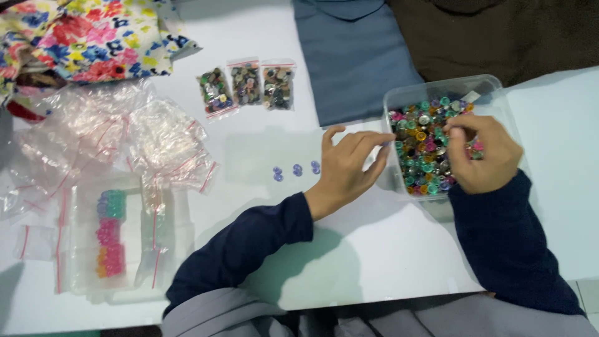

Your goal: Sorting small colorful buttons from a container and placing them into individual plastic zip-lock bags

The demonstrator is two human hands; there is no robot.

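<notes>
i see a white table (374, 262); on it, under my right hand (477, 156), a clear plastic tub (499, 93) filled with mixed coloured buttons (421, 156). the right hand rests inside it, fingers pinched narrowly over the buttons; i cannot tell what they grip. my left hand (346, 165), loosely open and empty, touches the tub's near wall. three small lilac buttons (297, 170) lie just left of it.

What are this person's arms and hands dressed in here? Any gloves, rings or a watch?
Both arms wear long, dark navy sleeves of plain, soft-looking fabric, ending at the wrists with a snug cuff. The left hand and right hand are bare: no gloves, and no ring or watch shows. The sleeves carry no visible pattern or print. Near the bottom edge, looser grey cloth lies over the upper arms.
</notes>
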